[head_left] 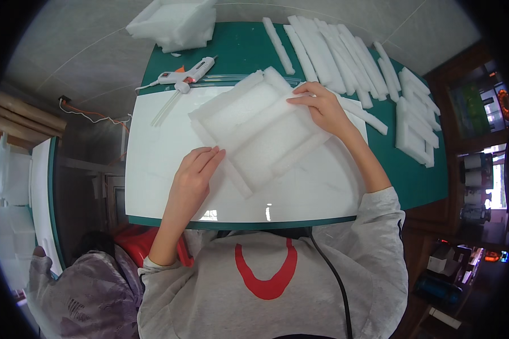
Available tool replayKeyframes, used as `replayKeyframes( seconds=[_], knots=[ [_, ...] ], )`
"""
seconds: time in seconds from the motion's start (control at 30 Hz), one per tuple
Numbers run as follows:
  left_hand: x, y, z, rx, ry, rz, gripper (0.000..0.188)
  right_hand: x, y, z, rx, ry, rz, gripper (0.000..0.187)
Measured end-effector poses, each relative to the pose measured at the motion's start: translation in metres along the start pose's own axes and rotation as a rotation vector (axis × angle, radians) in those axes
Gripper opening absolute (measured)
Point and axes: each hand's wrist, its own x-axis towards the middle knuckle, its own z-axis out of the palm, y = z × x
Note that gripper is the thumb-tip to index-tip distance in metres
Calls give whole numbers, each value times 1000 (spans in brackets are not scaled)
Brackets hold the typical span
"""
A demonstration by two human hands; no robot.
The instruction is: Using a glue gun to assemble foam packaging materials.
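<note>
Left hand [193, 169] lies flat & open on the near corner of the foam tray [260, 127], which sits tilted on the white board [152, 169]; right hand [318, 104] presses fingertips on its far edge strip, gripping nothing. Looks like a strip is being held while glue sets. Next prob. needs the glue gun [188, 76] or a foam strip [322, 48] from the row beyond

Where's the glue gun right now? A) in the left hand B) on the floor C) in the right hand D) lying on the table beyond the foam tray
D: the glue gun lies on the table past the foam tray, while the left hand and right hand both rest on the tray.
</note>
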Motion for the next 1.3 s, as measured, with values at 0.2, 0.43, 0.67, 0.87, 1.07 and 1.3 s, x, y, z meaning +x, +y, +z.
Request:
replayKeyframes(
  seconds=[0.2, 0.43, 0.67, 0.87, 1.07, 1.3],
  knots=[
    [-1, 0, -1, 8, -26, -2, 51, 0, 0, -1, -4, -5, 19, 37],
    [-2, -2, 2, 32, -18, 36, 50, -1, -1, -2, -4, -12, 17, 39],
    [-2, 0, 3, 10, 24, 23, 39, -2, 1, 1, 4, -7, 24, 39],
    [-3, 2, 1, -1, 13, 12, 40, -2, 2, 2, 3, 5, 7, 32],
    [-4, 2, 1, 10, 9, 12, 37, -2, 1, 2, -6, -4, 9, 32],
    [-4, 3, 2, 46, 14, 23, 33, -2, -1, 2, -9, 2, 3, 35]
  ],
)
